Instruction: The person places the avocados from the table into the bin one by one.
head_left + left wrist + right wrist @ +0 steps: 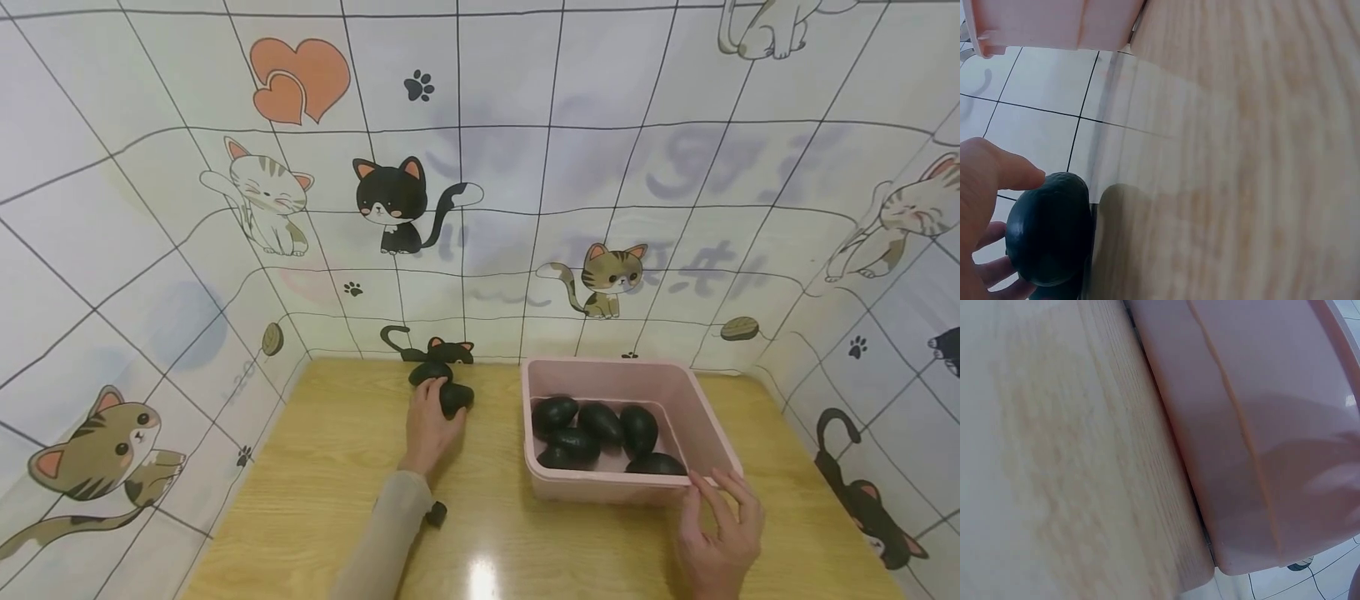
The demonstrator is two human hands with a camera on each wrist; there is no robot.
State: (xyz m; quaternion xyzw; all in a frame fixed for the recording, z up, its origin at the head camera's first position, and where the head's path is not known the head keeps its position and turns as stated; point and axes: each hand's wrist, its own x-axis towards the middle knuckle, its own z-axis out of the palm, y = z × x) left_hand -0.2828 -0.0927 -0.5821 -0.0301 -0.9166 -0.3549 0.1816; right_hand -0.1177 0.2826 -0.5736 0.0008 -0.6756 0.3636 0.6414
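My left hand (433, 429) is at the back left of the table, its thumb and fingers round a dark avocado (457, 400). In the left wrist view the thumb lies across the top of this avocado (1050, 231), with the other fingers at its far side. A second avocado (430, 372) lies just behind it, close to the wall. My right hand (720, 533) holds the front right corner of the rim of a pink plastic bin (600, 485). Several avocados (600, 423) lie inside the bin. The right wrist view shows mainly the bin's outer wall (1260, 444).
The wooden table (337, 467) meets walls hung with a cat-print sheet (495, 183) at the back and both sides. A small black object (436, 514) shows at the left wrist. The bin's raised walls stand between the left hand and the avocados inside.
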